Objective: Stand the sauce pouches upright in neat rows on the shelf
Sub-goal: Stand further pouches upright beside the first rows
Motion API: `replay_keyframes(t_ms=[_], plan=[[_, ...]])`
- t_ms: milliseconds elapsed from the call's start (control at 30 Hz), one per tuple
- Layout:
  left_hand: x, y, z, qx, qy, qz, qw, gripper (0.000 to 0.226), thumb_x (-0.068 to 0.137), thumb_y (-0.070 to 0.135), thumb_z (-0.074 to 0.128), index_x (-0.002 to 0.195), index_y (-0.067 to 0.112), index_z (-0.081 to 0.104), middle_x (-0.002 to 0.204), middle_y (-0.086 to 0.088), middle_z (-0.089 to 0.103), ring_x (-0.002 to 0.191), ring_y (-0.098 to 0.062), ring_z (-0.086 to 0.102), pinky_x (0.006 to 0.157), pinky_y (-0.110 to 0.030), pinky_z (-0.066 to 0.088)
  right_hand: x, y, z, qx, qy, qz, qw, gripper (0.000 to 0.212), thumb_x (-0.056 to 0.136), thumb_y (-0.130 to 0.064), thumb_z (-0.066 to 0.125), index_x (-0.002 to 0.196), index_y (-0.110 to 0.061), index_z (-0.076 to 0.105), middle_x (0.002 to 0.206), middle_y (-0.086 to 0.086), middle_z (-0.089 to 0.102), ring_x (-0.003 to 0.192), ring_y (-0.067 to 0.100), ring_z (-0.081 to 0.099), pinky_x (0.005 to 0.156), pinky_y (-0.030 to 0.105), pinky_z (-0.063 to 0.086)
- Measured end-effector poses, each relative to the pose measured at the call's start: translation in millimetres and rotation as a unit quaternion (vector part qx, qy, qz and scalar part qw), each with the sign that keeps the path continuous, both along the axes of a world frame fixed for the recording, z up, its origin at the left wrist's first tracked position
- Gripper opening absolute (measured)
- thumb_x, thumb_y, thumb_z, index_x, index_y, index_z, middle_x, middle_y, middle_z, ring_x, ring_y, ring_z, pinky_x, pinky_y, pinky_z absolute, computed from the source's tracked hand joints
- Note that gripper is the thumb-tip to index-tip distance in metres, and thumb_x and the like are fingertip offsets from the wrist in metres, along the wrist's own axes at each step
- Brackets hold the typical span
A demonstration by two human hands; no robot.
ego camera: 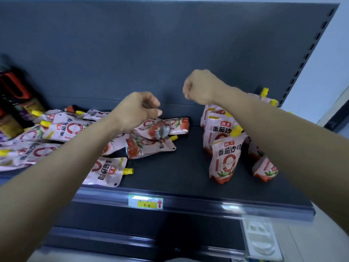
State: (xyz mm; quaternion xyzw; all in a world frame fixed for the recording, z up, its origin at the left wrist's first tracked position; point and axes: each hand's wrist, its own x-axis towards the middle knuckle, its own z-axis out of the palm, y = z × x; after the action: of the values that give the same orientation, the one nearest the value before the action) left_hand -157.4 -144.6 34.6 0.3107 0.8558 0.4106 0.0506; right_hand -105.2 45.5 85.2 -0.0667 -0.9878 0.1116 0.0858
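You're facing a shop fixture: a dark metal gondola shelf (pixel 170 167) with a plain back panel (pixel 132 44) and a slotted upright (pixel 309 52) at its right edge. A price rail (pixel 207 202) along the front lip holds a yellow price tag (pixel 145 201) with a red arrow. The stock is many identical tomato sauce pouches (pixel 224 159), with dark bottles (pixel 13 103) at far left.

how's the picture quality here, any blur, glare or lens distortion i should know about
Head view: the wide-angle lens bows the shelf edge and back panel; the left hand is motion-smeared at its fingertips; glare washes out the top of the price tag; the far-left lying pouches are soft, while print on the front upright pouch is readable.
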Motion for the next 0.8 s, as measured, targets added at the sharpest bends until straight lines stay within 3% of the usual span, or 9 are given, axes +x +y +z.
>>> replay_keyframes(t_ms=[133, 267, 433, 667, 800], plan=[[-21, -31, -15, 0.008, -0.003, 0.049, 0.999, 0.014, 0.081, 0.019, 0.07, 0.092, 0.014, 0.062, 0.077, 0.008, 0.061, 0.068, -0.008, 0.056, 0.063, -0.018, 0.044, -27, -26, -16, 0.002, -0.045, 0.023, 0.999, 0.023, 0.088, -0.011, 0.061, 0.102, 0.004, 0.07, 0.109, 0.018, 0.07, 0.107, 0.033, 0.061, 0.092, 0.041, 0.052], [-39, -56, -34, -0.026, 0.014, 0.083, 0.996, 0.012, 0.082, 0.02, 0.068, 0.09, 0.019, 0.06, 0.078, 0.009, 0.06, 0.069, -0.006, 0.055, 0.054, -0.005, 0.038, -55, -46, -34, -0.01, -0.078, 0.031, 0.996, 0.025, 0.086, -0.017, 0.067, 0.103, 0.0, 0.071, 0.111, 0.016, 0.07, 0.107, 0.032, 0.062, 0.095, 0.04, 0.051], [-61, -62, -61, -0.061, -0.001, 0.095, 0.994, 0.024, 0.082, 0.024, 0.068, 0.1, 0.011, 0.061, 0.092, -0.001, 0.062, 0.078, -0.017, 0.058, 0.067, -0.025, 0.043, -86, -60, -57, 0.007, -0.113, 0.019, 0.993, 0.028, 0.085, -0.022, 0.068, 0.105, -0.003, 0.07, 0.113, 0.015, 0.068, 0.104, 0.033, 0.062, 0.094, 0.039, 0.052], [-96, -44, -83, -0.143, -0.014, 0.111, 0.983, 0.033, 0.084, 0.029, 0.063, 0.104, 0.003, 0.059, 0.094, -0.012, 0.061, 0.083, -0.027, 0.057, 0.07, -0.033, 0.046, -116, -44, -79, 0.061, -0.187, -0.011, 0.98, 0.038, 0.082, -0.024, 0.071, 0.113, -0.003, 0.066, 0.12, 0.015, 0.063, 0.106, 0.033, 0.062, 0.094, 0.041, 0.052], [-113, -27, -87, -0.245, -0.005, 0.11, 0.963, 0.038, 0.083, 0.043, 0.06, 0.084, 0.004, 0.059, 0.086, -0.013, 0.061, 0.086, -0.031, 0.059, 0.071, -0.037, 0.046, -127, -33, -90, 0.11, -0.237, -0.015, 0.965, 0.044, 0.082, -0.025, 0.069, 0.122, -0.008, 0.061, 0.123, 0.013, 0.061, 0.108, 0.031, 0.061, 0.093, 0.04, 0.053]])
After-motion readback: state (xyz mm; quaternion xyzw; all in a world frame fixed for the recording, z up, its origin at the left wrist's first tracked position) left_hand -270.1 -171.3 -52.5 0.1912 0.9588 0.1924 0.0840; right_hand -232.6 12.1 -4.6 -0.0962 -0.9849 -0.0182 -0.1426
